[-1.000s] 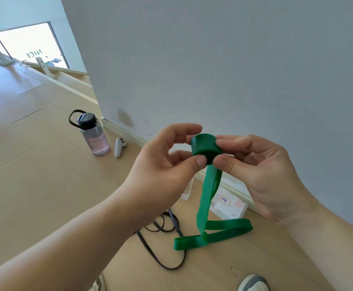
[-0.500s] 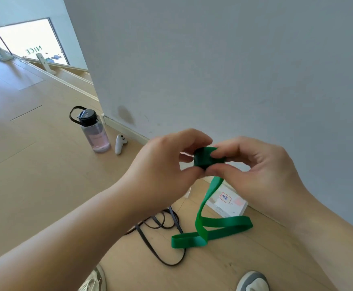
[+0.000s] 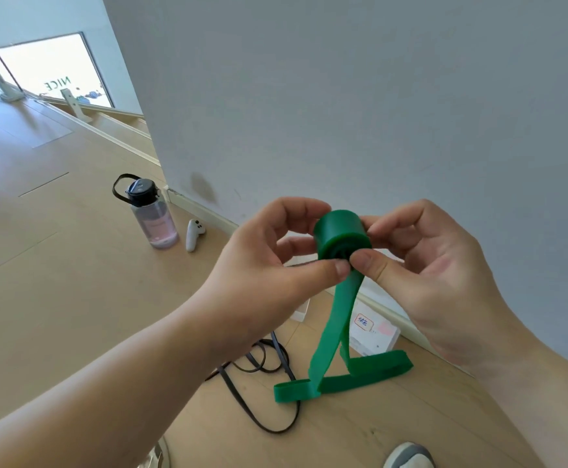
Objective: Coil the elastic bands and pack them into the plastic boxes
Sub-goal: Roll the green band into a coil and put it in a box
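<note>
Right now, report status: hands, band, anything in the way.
Coil of green band pinched by left hand and right hand. Tail hangs uncoiled to the floor. Loose black band underneath, plastic box by the wall; nothing blocks the hands.

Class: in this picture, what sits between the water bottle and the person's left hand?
In the head view, a white controller lies on the floor between the water bottle and the left hand.

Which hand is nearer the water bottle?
Left. The left hand is to the right of the bottle; the right hand lies farther right, past the green coil.
</note>
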